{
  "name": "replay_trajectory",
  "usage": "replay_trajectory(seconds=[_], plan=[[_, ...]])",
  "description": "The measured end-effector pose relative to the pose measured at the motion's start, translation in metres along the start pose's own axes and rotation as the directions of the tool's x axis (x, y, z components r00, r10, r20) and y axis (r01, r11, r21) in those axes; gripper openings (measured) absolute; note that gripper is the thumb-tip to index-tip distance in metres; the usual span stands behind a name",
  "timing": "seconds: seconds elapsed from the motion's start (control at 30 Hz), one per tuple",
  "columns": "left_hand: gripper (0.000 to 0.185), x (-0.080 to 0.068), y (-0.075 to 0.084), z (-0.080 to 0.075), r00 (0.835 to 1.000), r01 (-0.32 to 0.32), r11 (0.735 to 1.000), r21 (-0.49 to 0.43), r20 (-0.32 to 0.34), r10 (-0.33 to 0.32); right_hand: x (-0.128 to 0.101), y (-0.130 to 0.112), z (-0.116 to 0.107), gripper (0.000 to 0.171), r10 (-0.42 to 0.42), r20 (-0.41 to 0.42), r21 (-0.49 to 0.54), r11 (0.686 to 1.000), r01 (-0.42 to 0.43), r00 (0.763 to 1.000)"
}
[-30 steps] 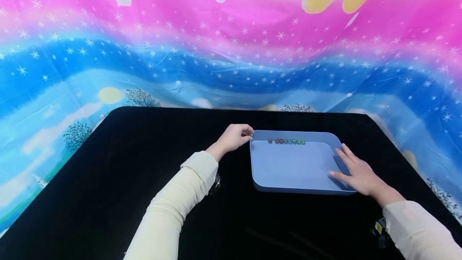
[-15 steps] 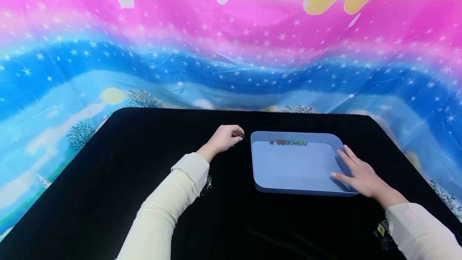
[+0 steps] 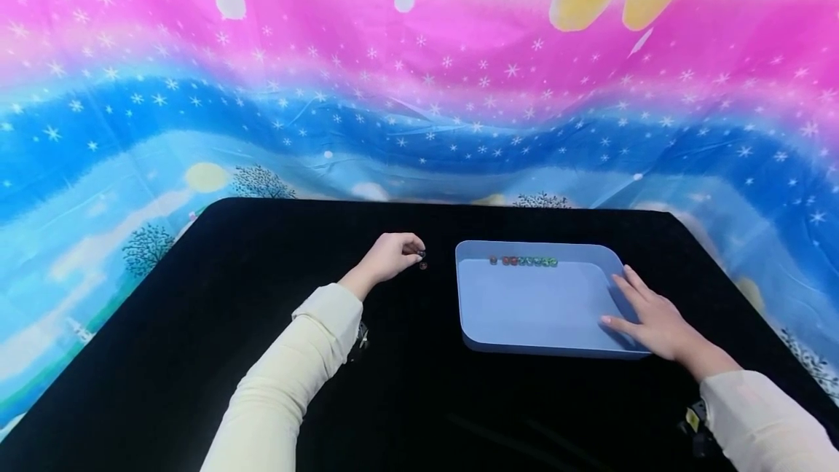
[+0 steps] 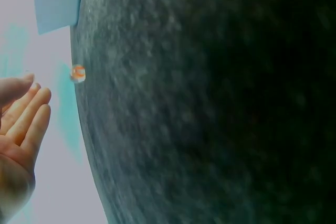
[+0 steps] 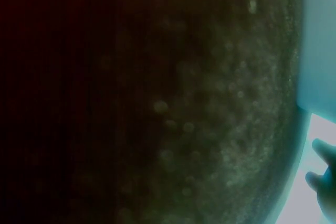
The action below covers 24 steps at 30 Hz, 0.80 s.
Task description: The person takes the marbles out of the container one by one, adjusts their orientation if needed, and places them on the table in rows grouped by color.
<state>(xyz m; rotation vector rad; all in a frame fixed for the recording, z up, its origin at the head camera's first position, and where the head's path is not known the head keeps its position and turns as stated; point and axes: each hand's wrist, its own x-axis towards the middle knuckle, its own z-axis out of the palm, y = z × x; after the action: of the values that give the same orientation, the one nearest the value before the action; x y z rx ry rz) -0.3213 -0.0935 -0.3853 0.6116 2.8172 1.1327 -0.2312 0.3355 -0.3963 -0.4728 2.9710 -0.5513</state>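
Blue tray [image 3: 537, 312] sits right of centre on black table [image 3: 197, 326], a row of small beads [image 3: 523, 261] along its far wall, starry backdrop cloth [image 3: 419, 93] behind; nothing lies between left hand [image 3: 388, 257] and tray. Left hand, fingers curled, pinches a small dark bead at its tips, a reddish marble [image 3: 423, 266] on the table just beside them; right hand [image 3: 649, 319] rests flat, fingers straight, on the tray's right rim. Wrist views blurred; bead colours hard to make out
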Motion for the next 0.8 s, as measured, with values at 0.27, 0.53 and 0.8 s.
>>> replay_trajectory(seconds=[0.27,0.53,0.8], plan=[[0.013,-0.006,-0.012,-0.005,0.999,0.029,0.999,0.043,0.038,-0.031,0.000,0.001,0.001,0.081,-0.005,-0.005,-0.004,1.000,0.005,1.000],[0.012,-0.011,-0.018,-0.012,0.999,0.024,0.997,0.068,0.042,-0.027,0.001,0.003,0.002,0.081,-0.007,0.003,0.002,1.000,0.007,1.000],[0.011,-0.013,-0.024,-0.018,1.000,0.009,0.995,0.104,0.008,-0.010,0.001,0.003,0.000,0.082,-0.002,0.012,0.004,1.000,0.002,1.000]])
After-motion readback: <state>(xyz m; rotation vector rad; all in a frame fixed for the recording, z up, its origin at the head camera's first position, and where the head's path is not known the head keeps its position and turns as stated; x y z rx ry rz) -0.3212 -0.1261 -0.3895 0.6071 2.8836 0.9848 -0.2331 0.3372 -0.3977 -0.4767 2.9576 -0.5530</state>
